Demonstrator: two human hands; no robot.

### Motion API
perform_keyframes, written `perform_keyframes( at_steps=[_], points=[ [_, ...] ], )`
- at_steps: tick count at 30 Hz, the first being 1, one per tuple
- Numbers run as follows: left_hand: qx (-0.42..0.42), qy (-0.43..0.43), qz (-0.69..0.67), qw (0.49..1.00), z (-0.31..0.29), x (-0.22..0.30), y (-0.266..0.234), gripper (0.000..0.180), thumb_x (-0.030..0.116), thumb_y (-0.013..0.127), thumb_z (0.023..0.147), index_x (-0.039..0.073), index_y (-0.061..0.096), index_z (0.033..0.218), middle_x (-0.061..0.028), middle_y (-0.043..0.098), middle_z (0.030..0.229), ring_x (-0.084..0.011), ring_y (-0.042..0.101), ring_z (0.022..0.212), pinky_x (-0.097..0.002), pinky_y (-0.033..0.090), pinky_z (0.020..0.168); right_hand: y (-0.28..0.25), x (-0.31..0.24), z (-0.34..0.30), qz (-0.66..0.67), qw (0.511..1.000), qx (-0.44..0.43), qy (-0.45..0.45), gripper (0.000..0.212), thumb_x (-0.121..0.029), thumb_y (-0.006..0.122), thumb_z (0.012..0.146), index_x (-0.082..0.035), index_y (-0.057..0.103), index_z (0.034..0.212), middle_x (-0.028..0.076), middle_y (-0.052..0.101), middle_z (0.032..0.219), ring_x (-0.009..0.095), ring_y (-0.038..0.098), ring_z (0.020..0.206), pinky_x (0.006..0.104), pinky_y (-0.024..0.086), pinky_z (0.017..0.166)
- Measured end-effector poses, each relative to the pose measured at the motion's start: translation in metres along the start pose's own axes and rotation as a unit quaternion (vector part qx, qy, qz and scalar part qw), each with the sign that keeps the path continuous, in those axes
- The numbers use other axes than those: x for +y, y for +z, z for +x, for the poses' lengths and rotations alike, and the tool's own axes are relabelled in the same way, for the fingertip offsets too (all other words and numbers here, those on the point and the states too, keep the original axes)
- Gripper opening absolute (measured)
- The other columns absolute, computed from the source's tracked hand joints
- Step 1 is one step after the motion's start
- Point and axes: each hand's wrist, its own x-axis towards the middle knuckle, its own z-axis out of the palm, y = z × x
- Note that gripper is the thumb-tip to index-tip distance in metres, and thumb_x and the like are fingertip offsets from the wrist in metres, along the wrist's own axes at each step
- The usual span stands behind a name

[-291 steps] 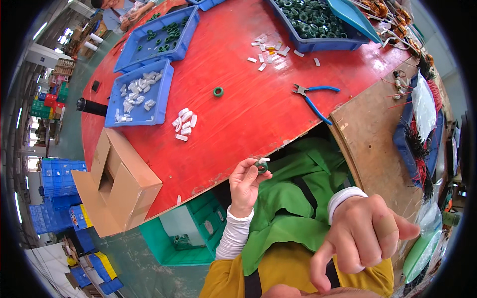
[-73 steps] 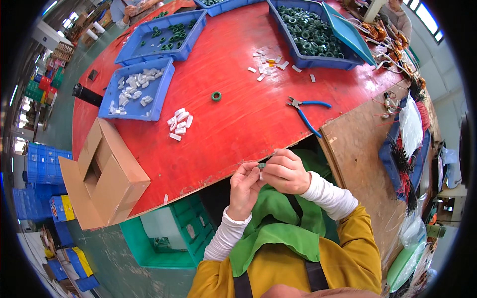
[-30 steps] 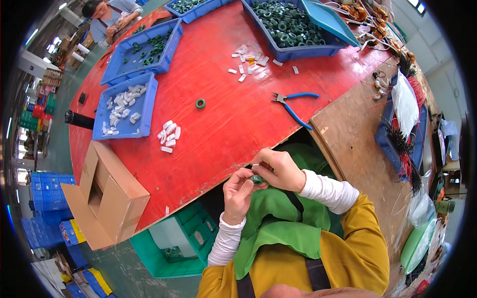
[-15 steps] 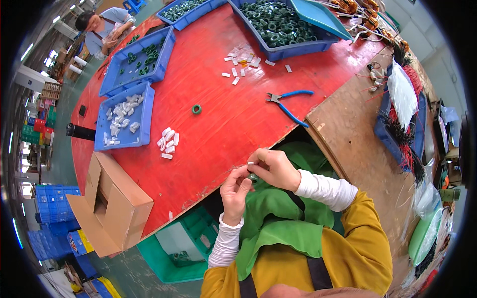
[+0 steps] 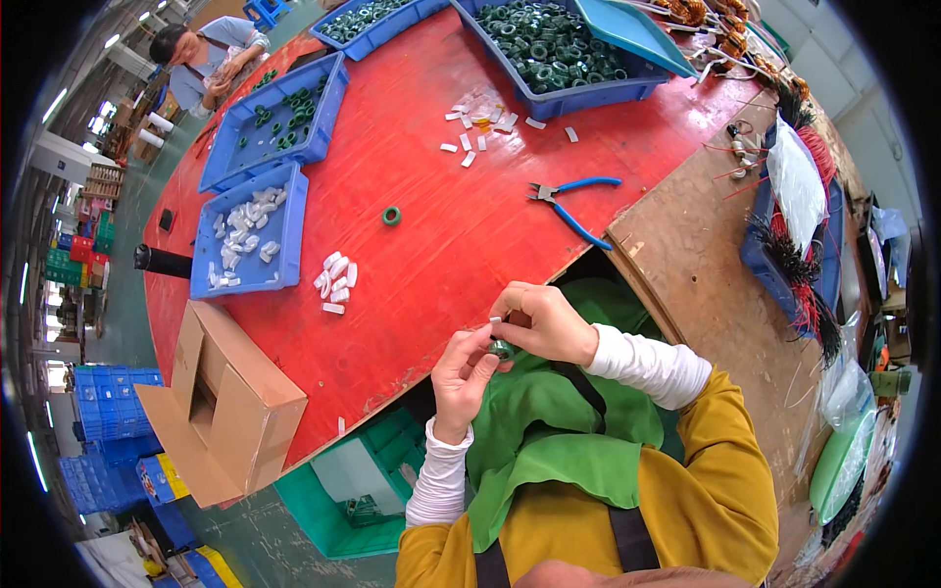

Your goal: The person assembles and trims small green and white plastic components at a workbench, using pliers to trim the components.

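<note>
Close to the front edge of the red table, my left hand (image 5: 464, 377) pinches a dark green ring (image 5: 502, 349) between thumb and fingers. My right hand (image 5: 546, 320) is closed at the ring's far side, with a small white piece (image 5: 495, 320) at its fingertips. Fingers cover part of both pieces. Up and to the left lies a small pile of white pieces (image 5: 338, 281), with one loose green ring (image 5: 392, 216) beyond it. Side cutters (image 5: 569, 201) with blue handles rest to the right, jaws pointing left.
Blue trays of green rings (image 5: 320, 147) and white pieces (image 5: 294, 235) stand at left; a larger ring tray (image 5: 588, 106) is at the back. A cardboard box (image 5: 279, 421) sits at the left edge, a green crate (image 5: 323, 534) below. Another person (image 5: 211, 59) works far left.
My right hand has lifted slightly off the ring, so more of the ring and the white piece shows. The whole view has shifted a little.
</note>
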Motion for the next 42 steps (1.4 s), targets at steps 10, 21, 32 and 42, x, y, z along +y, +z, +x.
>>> perform_keyframes(
  at_steps=[10,21,32,42],
  points=[
    [-0.002,0.006,0.017,1.000,0.002,-0.004,-0.004,0.020,0.006,0.060,0.092,-0.003,0.064,0.110,-0.0103,0.049,0.111,-0.0183,0.057,0.098,-0.0342,0.060,0.078,0.004,0.001,-0.003,0.063,0.997,-0.001,0.054,0.010,-0.005,0.068,0.083,0.000,0.062,0.089,0.003,0.063,0.071,0.007,0.058,0.060,0.0227,0.046,0.052],
    [0.044,-0.045,-0.138,0.989,0.002,-0.016,-0.006,0.018,0.005,0.057,0.093,0.000,0.065,0.109,-0.0081,0.058,0.105,-0.0205,0.065,0.092,-0.0366,0.060,0.079,0.005,0.012,-0.016,0.104,0.990,-0.084,-0.035,0.027,-0.017,0.061,0.092,0.002,0.059,0.110,0.012,0.059,0.095,0.017,0.061,0.085,0.0304,0.049,0.070],
    [0.071,-0.064,-0.211,0.973,0.000,-0.016,-0.001,0.019,0.006,0.058,0.093,-0.001,0.063,0.110,-0.0113,0.064,0.105,-0.0216,0.066,0.093,-0.0371,0.060,0.079,0.011,0.013,-0.022,0.020,0.997,0.016,-0.077,0.013,-0.009,0.067,0.086,0.003,0.063,0.089,0.011,0.059,0.080,0.022,0.062,0.070,0.0312,0.050,0.060],
    [0.083,-0.091,-0.236,0.964,-0.002,-0.022,0.003,0.020,0.007,0.057,0.094,-0.002,0.061,0.111,-0.0137,0.067,0.104,-0.0204,0.066,0.092,-0.0350,0.057,0.081,0.006,0.005,-0.015,-0.179,0.941,0.057,-0.282,0.030,-0.015,0.074,0.066,-0.009,0.061,0.092,0.005,0.059,0.092,0.023,0.058,0.078,0.0333,0.049,0.067]
  ],
)
